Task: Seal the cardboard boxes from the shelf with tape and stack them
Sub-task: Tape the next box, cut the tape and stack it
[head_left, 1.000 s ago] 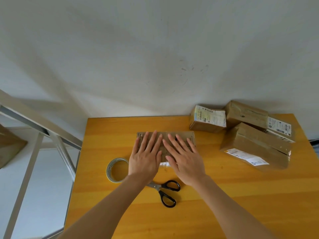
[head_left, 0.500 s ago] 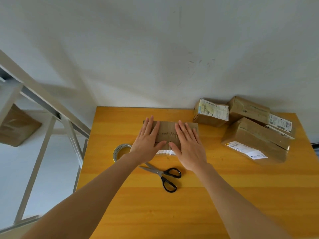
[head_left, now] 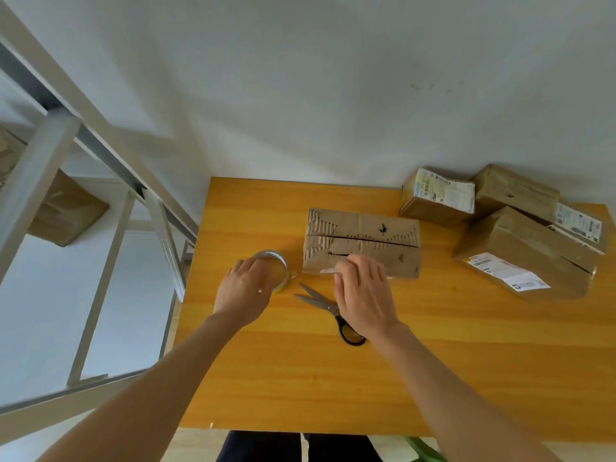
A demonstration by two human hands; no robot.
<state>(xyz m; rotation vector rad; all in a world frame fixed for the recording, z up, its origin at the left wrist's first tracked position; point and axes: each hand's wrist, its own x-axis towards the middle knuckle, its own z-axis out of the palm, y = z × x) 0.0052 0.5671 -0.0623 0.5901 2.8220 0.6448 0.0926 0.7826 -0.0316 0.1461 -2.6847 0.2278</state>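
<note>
A flat cardboard box lies in the middle of the yellow table, its top flaps closed with an untaped seam. My left hand grips the roll of clear tape left of the box. My right hand hovers at the box's near edge, fingers loosely bent, fingertips touching the near side by a white label. Black-handled scissors lie on the table partly under my right hand.
Three sealed boxes sit at the table's back right: a small labelled one, one behind and a large one in front. A metal shelf frame stands to the left with a cardboard box on it.
Both hands have left the top of the box. My left hand moved left onto the tape roll; my right hand drew back to the box's near edge. The camera shifted.
</note>
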